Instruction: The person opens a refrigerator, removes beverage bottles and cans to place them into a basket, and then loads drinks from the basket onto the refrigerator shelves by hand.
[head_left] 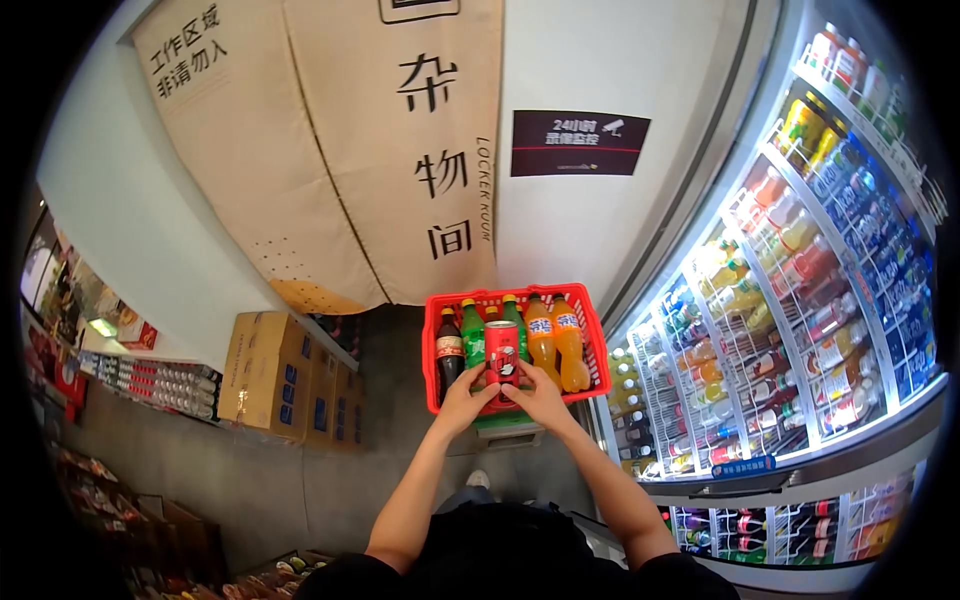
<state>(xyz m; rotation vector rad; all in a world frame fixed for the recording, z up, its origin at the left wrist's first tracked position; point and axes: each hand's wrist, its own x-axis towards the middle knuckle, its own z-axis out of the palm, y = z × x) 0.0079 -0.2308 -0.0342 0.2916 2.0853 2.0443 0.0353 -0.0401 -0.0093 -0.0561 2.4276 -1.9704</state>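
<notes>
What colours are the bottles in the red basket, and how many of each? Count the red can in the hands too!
Dark bottle: 1
Green bottles: 2
Orange bottles: 2
Red can: 1
Total: 6

One more item, between the green bottles, is mostly hidden, so I left it out.

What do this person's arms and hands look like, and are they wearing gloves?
No gloves show: the left hand and right hand are bare. The left forearm and right forearm are uncovered too, with no watch or bracelet visible. Plain black sleeves show only near the picture's bottom edge.
</notes>
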